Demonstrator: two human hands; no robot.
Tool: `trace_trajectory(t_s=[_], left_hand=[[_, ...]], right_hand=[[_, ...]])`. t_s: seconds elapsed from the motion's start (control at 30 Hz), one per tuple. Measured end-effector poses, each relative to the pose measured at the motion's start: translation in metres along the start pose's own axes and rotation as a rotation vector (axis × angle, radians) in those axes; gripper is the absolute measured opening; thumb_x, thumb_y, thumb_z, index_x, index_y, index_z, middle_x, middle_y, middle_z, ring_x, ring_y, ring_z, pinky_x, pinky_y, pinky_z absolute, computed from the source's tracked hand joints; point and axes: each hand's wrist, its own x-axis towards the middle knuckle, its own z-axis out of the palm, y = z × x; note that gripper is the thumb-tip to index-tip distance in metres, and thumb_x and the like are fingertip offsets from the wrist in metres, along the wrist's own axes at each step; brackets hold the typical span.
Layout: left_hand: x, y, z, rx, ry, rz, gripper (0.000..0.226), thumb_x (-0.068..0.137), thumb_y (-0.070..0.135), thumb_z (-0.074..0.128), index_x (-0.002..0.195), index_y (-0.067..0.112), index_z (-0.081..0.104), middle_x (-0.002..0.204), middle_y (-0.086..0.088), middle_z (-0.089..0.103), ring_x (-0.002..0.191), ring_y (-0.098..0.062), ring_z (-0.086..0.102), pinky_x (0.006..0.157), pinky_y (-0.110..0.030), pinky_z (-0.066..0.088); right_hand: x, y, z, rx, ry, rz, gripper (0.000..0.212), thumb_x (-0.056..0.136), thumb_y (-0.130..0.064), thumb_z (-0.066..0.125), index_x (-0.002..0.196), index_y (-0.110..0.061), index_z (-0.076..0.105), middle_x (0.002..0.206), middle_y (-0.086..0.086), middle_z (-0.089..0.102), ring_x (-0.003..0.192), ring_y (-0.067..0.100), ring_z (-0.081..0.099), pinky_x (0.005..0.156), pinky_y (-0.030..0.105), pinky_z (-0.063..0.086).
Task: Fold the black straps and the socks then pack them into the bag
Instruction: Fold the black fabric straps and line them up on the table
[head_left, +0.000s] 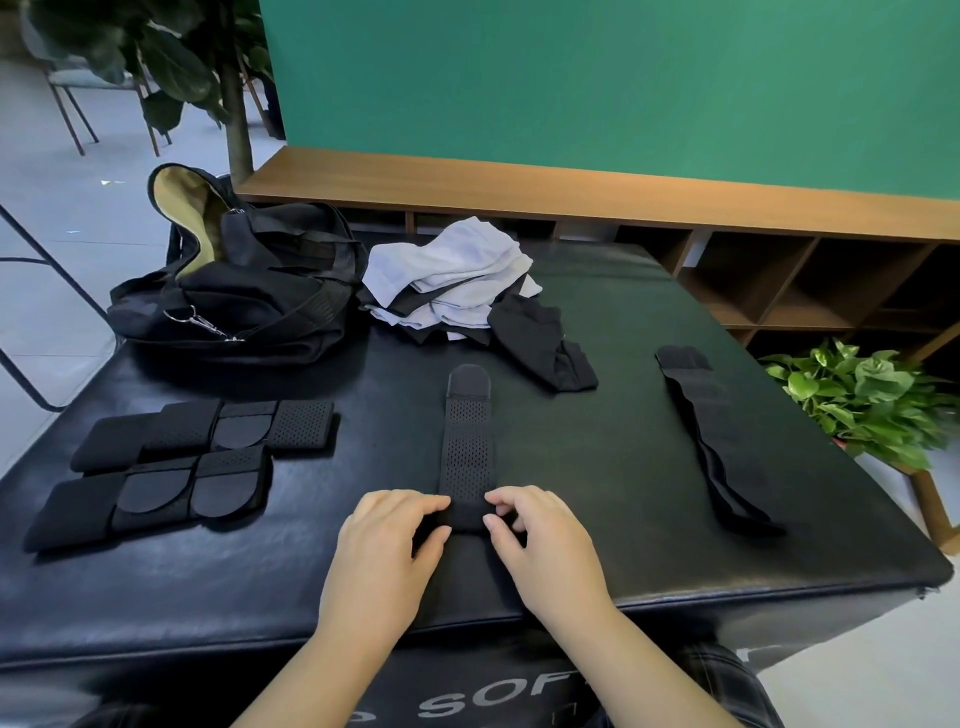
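Note:
A black perforated strap (466, 441) lies lengthwise on the middle of the black padded table (623, 322). My left hand (387, 545) and my right hand (540, 540) pinch its near end from either side, rolled or folded over. Several folded black straps (171, 462) sit in a group at the left. Another long black strap (711, 436) lies flat at the right. A pile of white and black socks (457, 280) lies at the back, with a black sock (540, 343) beside it. The black bag (234, 291) stands open at the back left.
A potted green plant (862, 400) stands just off the table's right edge. A wooden shelf unit (779, 280) and a green wall run behind the table. A tree trunk (236, 104) and chairs stand at the far left.

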Motion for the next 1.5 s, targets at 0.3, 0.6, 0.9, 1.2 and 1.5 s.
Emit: trace_trajectory(t_s=[0.3, 0.6, 0.9, 1.2, 1.5], left_hand=[[0.000, 0.000, -0.001, 0.006, -0.011, 0.000, 0.033, 0.078, 0.020, 0.075, 0.108, 0.030, 0.067, 0.098, 0.021, 0.063, 0.099, -0.005, 0.051, 0.085, -0.032, 0.047], [-0.002, 0.002, -0.005, -0.094, 0.020, -0.014, 0.028, 0.079, 0.017, 0.074, 0.102, 0.030, 0.067, 0.102, 0.024, 0.053, 0.095, 0.002, 0.046, 0.079, -0.018, 0.039], [-0.009, 0.011, -0.017, -0.391, -0.046, -0.271, 0.026, 0.081, 0.030, 0.071, 0.086, 0.041, 0.048, 0.089, 0.019, 0.063, 0.093, 0.007, 0.056, 0.070, -0.010, 0.040], [-0.006, 0.013, -0.014, -0.270, -0.066, -0.263, 0.028, 0.086, 0.026, 0.066, 0.082, 0.041, 0.044, 0.092, 0.024, 0.057, 0.088, 0.000, 0.055, 0.072, -0.015, 0.040], [-0.003, 0.009, -0.008, -0.073, -0.004, -0.131, 0.029, 0.083, 0.024, 0.071, 0.111, 0.027, 0.066, 0.096, 0.021, 0.052, 0.102, -0.007, 0.052, 0.089, -0.034, 0.046]], right_hand=[[0.006, -0.005, -0.004, -0.064, -0.075, -0.015, 0.047, 0.090, -0.028, 0.050, 0.137, -0.030, 0.045, 0.114, -0.012, 0.050, 0.108, 0.006, 0.048, 0.086, 0.019, 0.037], [0.001, 0.003, 0.008, -0.009, 0.057, -0.086, 0.026, 0.086, -0.035, 0.058, 0.110, -0.028, 0.067, 0.112, -0.017, 0.050, 0.105, 0.002, 0.048, 0.084, 0.016, 0.037], [-0.007, -0.001, 0.000, 0.223, -0.012, 0.019, 0.023, 0.088, -0.039, 0.063, 0.092, -0.045, 0.041, 0.092, -0.024, 0.057, 0.096, -0.002, 0.056, 0.080, 0.011, 0.040], [-0.005, 0.001, 0.003, 0.135, 0.006, -0.047, 0.015, 0.089, -0.025, 0.064, 0.101, -0.031, 0.058, 0.090, -0.023, 0.049, 0.093, 0.000, 0.051, 0.078, 0.008, 0.036], [0.000, 0.000, 0.004, -0.005, -0.028, -0.118, 0.036, 0.093, -0.023, 0.057, 0.129, -0.026, 0.056, 0.116, -0.020, 0.057, 0.110, 0.006, 0.049, 0.095, 0.021, 0.039]])
